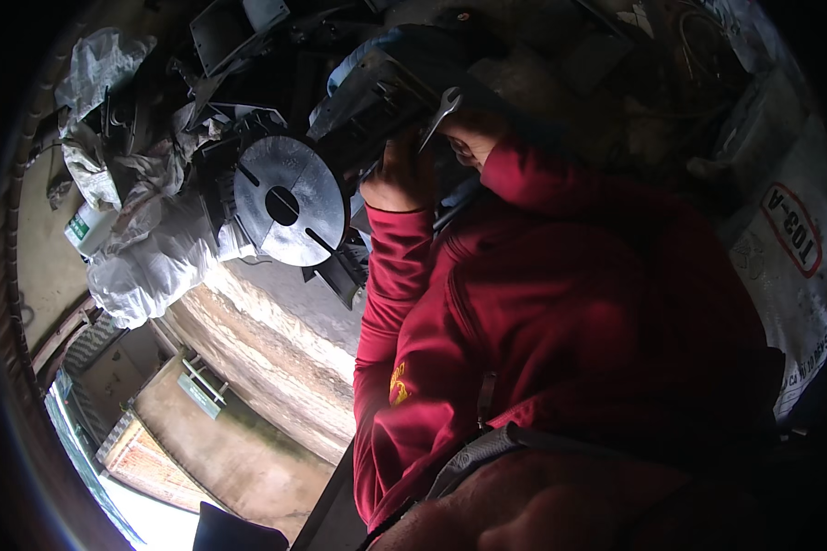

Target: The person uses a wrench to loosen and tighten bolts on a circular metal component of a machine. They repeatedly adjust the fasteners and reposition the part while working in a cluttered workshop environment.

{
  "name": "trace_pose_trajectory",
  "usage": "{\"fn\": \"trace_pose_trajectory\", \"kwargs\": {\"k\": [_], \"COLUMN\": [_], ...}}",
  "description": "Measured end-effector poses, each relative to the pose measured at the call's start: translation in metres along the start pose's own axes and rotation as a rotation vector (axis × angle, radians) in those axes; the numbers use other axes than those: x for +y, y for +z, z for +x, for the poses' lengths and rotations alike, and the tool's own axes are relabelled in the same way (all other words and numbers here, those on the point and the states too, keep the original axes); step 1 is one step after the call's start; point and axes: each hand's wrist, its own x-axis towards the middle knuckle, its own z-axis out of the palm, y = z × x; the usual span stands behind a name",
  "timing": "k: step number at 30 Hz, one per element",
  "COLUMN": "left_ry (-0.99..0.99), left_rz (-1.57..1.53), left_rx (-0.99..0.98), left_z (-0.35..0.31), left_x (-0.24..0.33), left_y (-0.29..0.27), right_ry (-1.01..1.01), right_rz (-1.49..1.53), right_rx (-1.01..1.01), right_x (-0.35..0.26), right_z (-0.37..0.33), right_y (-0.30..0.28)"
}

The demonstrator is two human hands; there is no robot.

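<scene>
My left hand is raised ahead of me, its fingers closed round the lower end of an open-ended wrench. The wrench slants upward, its bare jaw at the top. Close on its right, my right hand is curled and mostly in shadow; what its fingers grip is hidden. Just beyond both hands lies a dark metal assembly with a row of bolts or pegs. To the left of my left hand stands a round grey metal disc with a centre hole and slots.
Crumpled white plastic sheeting and a white bottle lie at the left. Dark metal plates crowd the far side. A printed white sack stands at the right. A worn, pale ledge runs below the disc.
</scene>
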Motion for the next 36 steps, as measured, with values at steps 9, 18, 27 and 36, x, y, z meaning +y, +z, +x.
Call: {"fn": "trace_pose_trajectory", "kwargs": {"k": [9,18,27,36], "left_ry": [-0.098,0.124,0.134,0.079], "left_rz": [-0.245,-0.019,-0.080,0.058], "left_rx": [0.004,0.025,0.031,-0.076], "left_z": [-0.014,-0.042,-0.043,-0.039], "left_x": [0.008,0.010,-0.001,-0.005], "left_y": [-0.034,-0.048,-0.037,-0.030], "right_ry": [-0.022,0.016,0.030,0.029], "right_rz": [-0.061,-0.041,-0.021,-0.032], "right_rx": [0.028,-0.008,-0.026,-0.050], "right_x": [-0.007,-0.001,-0.004,-0.002], "right_z": [-0.002,0.003,-0.001,0.007], "right_y": [0.005,0.001,0.002,-0.006]}}
